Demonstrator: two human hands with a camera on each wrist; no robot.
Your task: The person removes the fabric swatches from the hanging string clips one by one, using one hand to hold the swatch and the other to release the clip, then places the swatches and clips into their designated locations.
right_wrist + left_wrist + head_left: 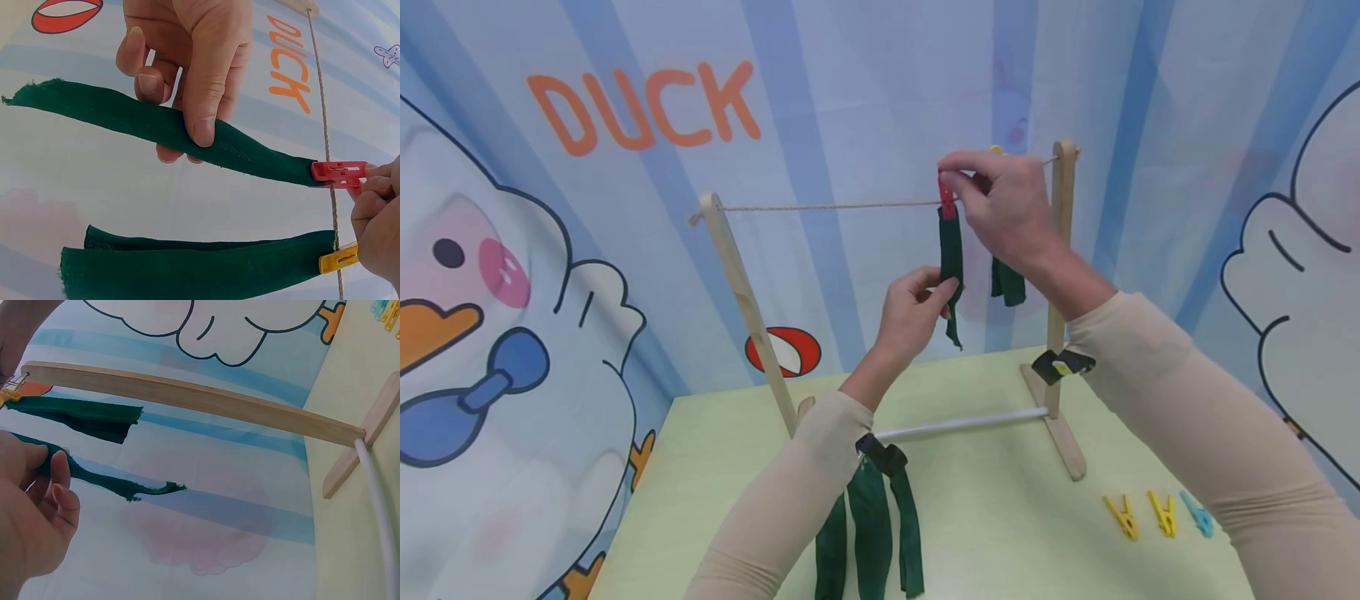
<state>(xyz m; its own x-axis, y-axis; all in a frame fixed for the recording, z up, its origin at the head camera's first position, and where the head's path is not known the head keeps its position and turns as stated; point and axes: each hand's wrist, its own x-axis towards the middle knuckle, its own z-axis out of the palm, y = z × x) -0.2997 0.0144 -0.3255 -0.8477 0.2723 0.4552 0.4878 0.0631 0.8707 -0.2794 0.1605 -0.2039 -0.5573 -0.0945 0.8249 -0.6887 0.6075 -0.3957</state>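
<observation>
A dark green cloth strip (150, 128) hangs at the rope (827, 206), its top end in the jaws of a red clothespin (337, 172). My right hand (1011, 204) pinches the upper end of that clothespin between thumb and fingers. Lower down, my left hand (913, 312) holds the strip between thumb and fingers, and the frayed lower end (156, 487) dangles below. Beside it, towards the right post, a second green strip (187, 269) hangs folded from a yellow clothespin (337, 257); my right hand partly hides it in the head view.
Two wooden posts (741, 292) carry the rope, with a white bar (962, 423) low between them. Several green strips (871, 533) lie at the table's front, partly behind my left sleeve. Yellow clothespins (1163, 512) and a blue clothespin (1197, 514) lie at right on the table (1000, 517).
</observation>
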